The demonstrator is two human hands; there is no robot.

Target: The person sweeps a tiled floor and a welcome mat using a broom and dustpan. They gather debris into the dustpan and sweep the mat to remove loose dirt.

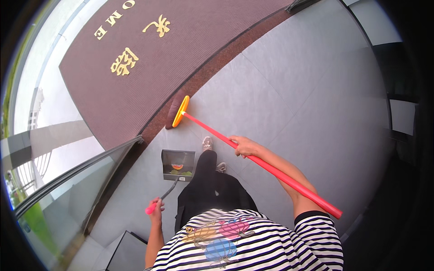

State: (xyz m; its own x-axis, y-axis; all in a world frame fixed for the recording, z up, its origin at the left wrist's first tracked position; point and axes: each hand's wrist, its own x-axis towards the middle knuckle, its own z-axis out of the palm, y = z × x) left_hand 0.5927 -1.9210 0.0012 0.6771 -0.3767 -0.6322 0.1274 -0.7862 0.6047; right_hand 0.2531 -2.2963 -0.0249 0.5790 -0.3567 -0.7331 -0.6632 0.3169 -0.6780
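My right hand (243,147) is wrapped round the red pole of a broom (212,131), whose upper end passes along my right forearm. The yellow broom head (181,111) with dark brown bristles rests at the stone threshold strip, on the edge of the grey floor. At the lower left, my left hand (156,207) grips the pink-tipped handle of a long-handled dustpan (178,158). Its grey pan lies on the floor left of my feet. Inside it are some green bits, like leaves, and a red and orange curved piece too small to name.
Beyond the reddish-brown threshold (212,63) lies a brown ribbed mat (149,90) with gold lettering. A glass door (86,189) stands at the left. Grey tiled floor (289,90) spreads ahead and to the right. A dark-edged panel (129,253) is at the lower left.
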